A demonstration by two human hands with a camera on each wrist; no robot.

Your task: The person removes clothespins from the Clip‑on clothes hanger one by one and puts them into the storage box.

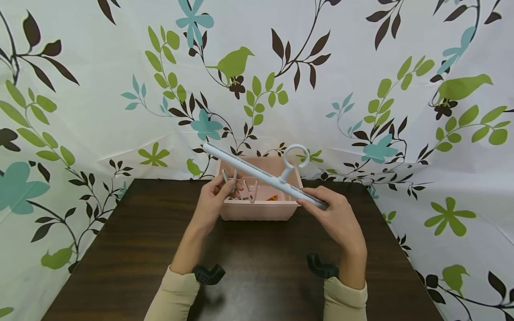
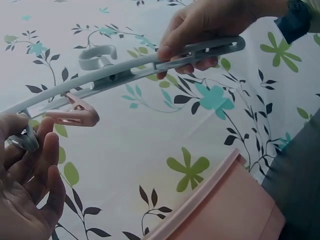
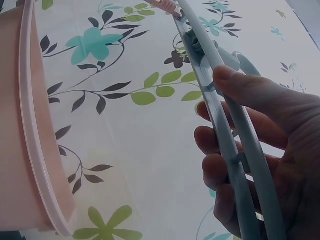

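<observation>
My right hand (image 1: pixel 335 216) grips one end of a pale blue plastic hanger (image 1: pixel 257 171), which is tilted with its far end up to the left. An open ring hook (image 1: pixel 297 156) stands up from the hanger's middle. A pink clip (image 2: pixel 77 116) hangs from the bar between the hands. Near the hanger's raised end, my left hand (image 1: pixel 213 198) pinches a grey-blue clip (image 2: pixel 26 139) between thumb and fingers. Whether this clip touches the bar I cannot tell. In the right wrist view, the right hand's fingers (image 3: pixel 215 170) wrap the double-railed bar.
Behind and below the hanger, a pink plastic bin (image 1: pixel 257 211) stands on the dark wooden table (image 1: pixel 257 267). An orange piece (image 1: pixel 273 197) lies inside it, along with small items partly hidden by the rim. A patterned cloth (image 1: pixel 341 53) hangs close around the table.
</observation>
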